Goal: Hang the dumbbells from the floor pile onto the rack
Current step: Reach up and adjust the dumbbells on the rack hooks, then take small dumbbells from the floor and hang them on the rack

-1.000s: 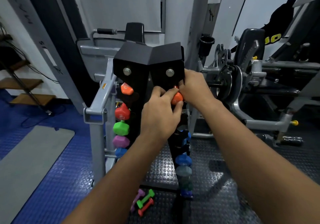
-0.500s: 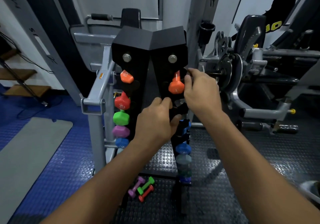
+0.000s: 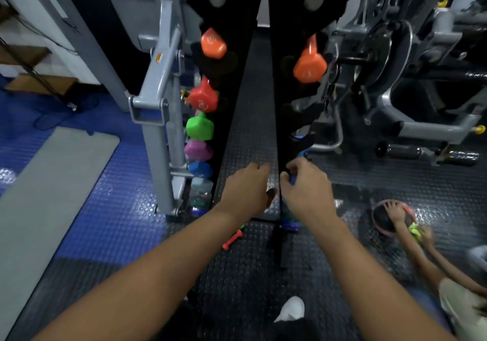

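- head cam looks down the black rack [image 3: 237, 77], both arms stretched toward its lower part
- left hand [image 3: 246, 191] is loosely curled with nothing in it, hanging in front of the gap between the two uprights
- right hand [image 3: 307, 189] has fingers pinched at the right upright beside a blue dumbbell [image 3: 303, 153]; can't tell if it's really gripping
- orange dumbbell [image 3: 310, 66] hangs high on the right upright
- red dumbbell [image 3: 232, 240] lies on the floor [image 3: 237, 274] by the base
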A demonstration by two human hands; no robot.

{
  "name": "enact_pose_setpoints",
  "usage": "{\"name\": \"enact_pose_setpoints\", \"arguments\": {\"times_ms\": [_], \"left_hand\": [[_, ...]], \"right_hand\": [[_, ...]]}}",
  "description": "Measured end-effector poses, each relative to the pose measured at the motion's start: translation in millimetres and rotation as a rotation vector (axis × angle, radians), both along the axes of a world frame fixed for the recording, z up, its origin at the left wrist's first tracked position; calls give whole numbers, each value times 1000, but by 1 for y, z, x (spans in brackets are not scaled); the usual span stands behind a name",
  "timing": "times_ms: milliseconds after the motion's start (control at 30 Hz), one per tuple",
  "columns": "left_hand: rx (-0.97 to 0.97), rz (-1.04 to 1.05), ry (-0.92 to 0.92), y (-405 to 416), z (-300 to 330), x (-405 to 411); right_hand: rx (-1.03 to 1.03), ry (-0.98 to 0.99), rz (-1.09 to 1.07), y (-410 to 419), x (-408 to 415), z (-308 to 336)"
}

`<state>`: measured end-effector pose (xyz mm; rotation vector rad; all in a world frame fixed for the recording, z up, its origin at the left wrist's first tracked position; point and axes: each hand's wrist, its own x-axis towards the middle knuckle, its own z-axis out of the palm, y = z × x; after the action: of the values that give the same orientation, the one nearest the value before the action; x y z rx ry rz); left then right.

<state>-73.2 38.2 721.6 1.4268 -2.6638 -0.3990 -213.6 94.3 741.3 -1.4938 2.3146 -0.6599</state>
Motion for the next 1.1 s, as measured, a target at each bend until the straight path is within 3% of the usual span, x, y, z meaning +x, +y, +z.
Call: {"name": "enact_pose_setpoints", "arguments": {"times_ms": [367,567,833,1100], "left_hand": [[441,43,-164,-5,-135,61],[615,164,-135,-7,-238,93],[699,209,-346,-32,-417,91],[705,343,-288,-60,-598,91]], "right_hand": [[512,-164,356,3,37,-144],[686,-167,349,3,47,-233],[725,-135,308,-39,65,-438],[667,-163,233,-79,69,-645]]}}
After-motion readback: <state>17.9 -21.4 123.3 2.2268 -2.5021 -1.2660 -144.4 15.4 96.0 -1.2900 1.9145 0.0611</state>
